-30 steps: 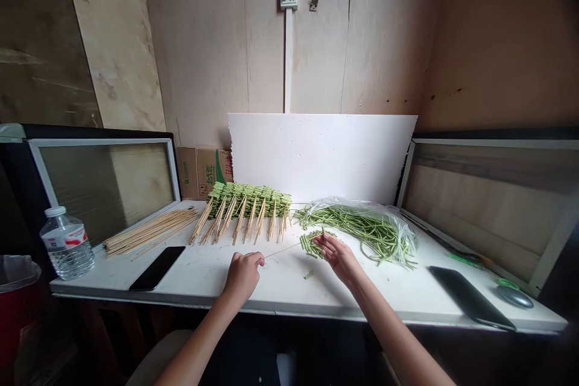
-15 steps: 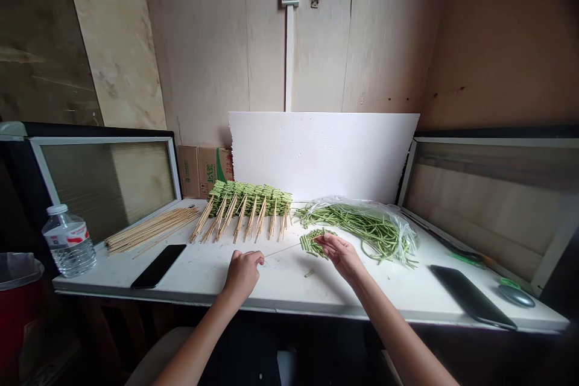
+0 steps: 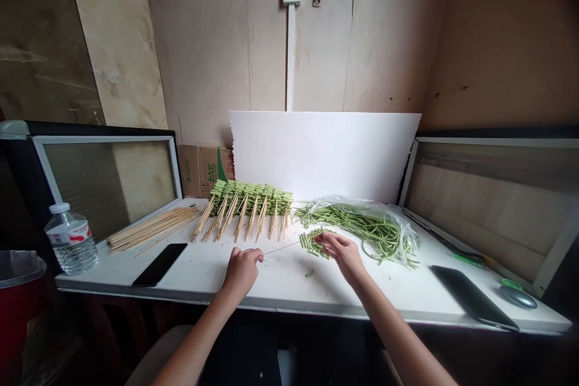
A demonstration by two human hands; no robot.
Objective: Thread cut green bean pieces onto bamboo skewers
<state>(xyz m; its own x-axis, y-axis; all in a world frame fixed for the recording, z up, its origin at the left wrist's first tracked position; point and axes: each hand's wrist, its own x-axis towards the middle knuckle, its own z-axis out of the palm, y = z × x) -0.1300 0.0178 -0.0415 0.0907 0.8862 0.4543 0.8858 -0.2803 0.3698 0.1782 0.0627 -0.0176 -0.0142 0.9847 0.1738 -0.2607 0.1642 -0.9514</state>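
Note:
My left hand (image 3: 243, 266) is closed around the near end of a thin wooden skewer (image 3: 281, 248), which slants up to the right. At its far end, my right hand (image 3: 338, 248) pinches with thumb and fingers; what lies between them is too small to make out. Just beside and beneath my right fingers is a small pile of cut green bean pieces (image 3: 310, 242). One loose piece (image 3: 310, 273) lies nearer the front. Behind my hands stand stacked skewers of green pieces (image 3: 253, 199), their bare sticks pointing forward. Long uncut beans (image 3: 362, 223) spread from a clear plastic bag (image 3: 407, 229).
Bare skewers (image 3: 151, 227), a black phone (image 3: 160, 265) and a water bottle (image 3: 72, 241) are on the left. At right are a dark tablet-like slab (image 3: 470, 295) and a mouse (image 3: 518, 297). A white board (image 3: 325, 154) and a carton (image 3: 205, 170) stand behind.
The view has shifted very slightly. Both hands keep nearly the same places, with the skewer still between them.

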